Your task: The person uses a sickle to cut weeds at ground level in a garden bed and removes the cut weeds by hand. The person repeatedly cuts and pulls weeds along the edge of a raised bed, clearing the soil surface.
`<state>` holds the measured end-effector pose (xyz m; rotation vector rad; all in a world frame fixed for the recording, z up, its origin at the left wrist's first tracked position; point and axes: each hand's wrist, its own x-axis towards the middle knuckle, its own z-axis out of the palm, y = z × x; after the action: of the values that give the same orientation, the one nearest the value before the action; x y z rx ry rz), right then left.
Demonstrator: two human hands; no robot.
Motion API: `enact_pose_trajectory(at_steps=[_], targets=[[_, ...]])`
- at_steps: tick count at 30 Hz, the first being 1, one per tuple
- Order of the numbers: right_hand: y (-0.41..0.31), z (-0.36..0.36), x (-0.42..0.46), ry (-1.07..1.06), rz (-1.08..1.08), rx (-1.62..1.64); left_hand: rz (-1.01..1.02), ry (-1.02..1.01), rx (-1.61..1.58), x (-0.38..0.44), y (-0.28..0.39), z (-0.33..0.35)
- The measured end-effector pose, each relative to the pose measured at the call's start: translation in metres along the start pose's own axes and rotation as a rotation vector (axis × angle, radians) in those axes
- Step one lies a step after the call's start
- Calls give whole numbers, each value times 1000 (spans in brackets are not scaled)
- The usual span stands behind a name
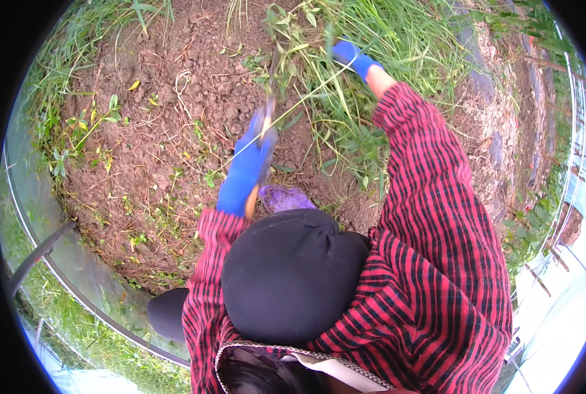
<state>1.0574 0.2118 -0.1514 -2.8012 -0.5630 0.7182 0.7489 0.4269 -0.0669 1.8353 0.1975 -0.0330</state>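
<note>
My left hand (245,165), in a blue glove, is closed around the wooden handle (251,202) of a hand tool. The tool's dark, narrow metal part (275,64) reaches up from the hand towards the weeds; its far end is hidden among leaves, so its exact kind cannot be told. My right hand (354,56), also gloved in blue, is at the tall green grass and weeds (352,108); its fingers are partly hidden by blades, and its grip cannot be made out. A long pale grass stem crosses in front of both hands.
Bare brown soil (150,133) with small weeds and dry roots lies at the left. A purple shoe (285,198) shows beyond my dark-clad knee. Clear plastic sheeting (101,276) and a curved pole (42,253) border the lower left. Dark plastic strips lie on soil at the right.
</note>
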Motion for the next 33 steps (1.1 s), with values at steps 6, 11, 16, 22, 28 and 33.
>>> enact_pose_trajectory(at_steps=[6, 11, 16, 22, 28, 33], targets=[[-4, -51, -238, -205, 51, -221, -537, -62, -298, -106, 112, -62], [113, -51, -407, -238, 530, -396, -577, 198, -329, -118, 110, -84], [76, -23, -390, 46, -26, -651, -486, 173, -56, -121, 103, -69], [-37, 20, -201, 163, -263, -229, -490, 72, -118, -102, 117, -66], [-72, -2, -138, -125, -167, -45, -137, 365, 13, -88, 83, -102], [-24, -46, -107, -206, -299, 380, -293, 520, -613, -31, 78, -102]])
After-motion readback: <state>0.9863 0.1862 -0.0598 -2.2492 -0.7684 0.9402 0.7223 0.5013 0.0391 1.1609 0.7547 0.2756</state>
